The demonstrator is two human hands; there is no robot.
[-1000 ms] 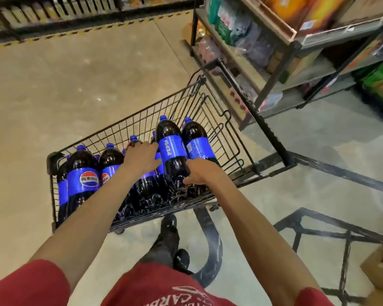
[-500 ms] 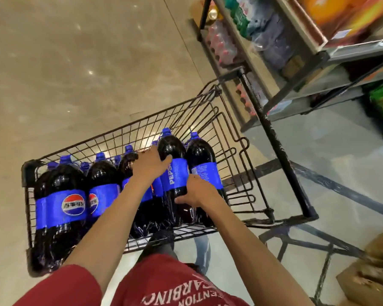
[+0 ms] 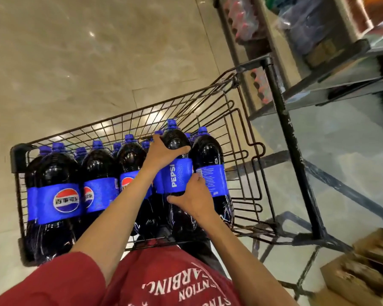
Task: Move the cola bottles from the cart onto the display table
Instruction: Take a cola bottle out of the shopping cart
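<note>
In the wire cart (image 3: 16, 159), built of thin dark metal rods with a black bumper at its corner, the cola bottles (image 3: 55, 173) are stood upright and packed close in rows. Each is made of clear, glossy plastic filled with near-black liquid, rounded at the shoulder, capped in blue and wrapped by a smooth blue label. On the right side of the cart one bottle with a white PEPSI label (image 3: 179, 173) is stood higher than its neighbours and is leaned slightly to the left. It is touched on its right flank by the end bottle (image 3: 210, 164).

The rounded shoulder of the PEPSI bottle is gripped from above by the left hand (image 3: 161, 153), with the fingers curled over the dark plastic and the forearm stretched straight across the other labels. The lower edge of its label is clasped by the right hand (image 3: 192, 195); the thumb is laid across the front, and the fingers are tucked into the gap beside the end bottle.

A polished beige stone floor (image 3: 75, 62) is seen beyond the cart. Metal shelving (image 3: 318, 51), blurred, is set to the right, and cardboard boxes (image 3: 352, 279) are placed at the lower right. A red printed shirt (image 3: 164, 279) is worn.
</note>
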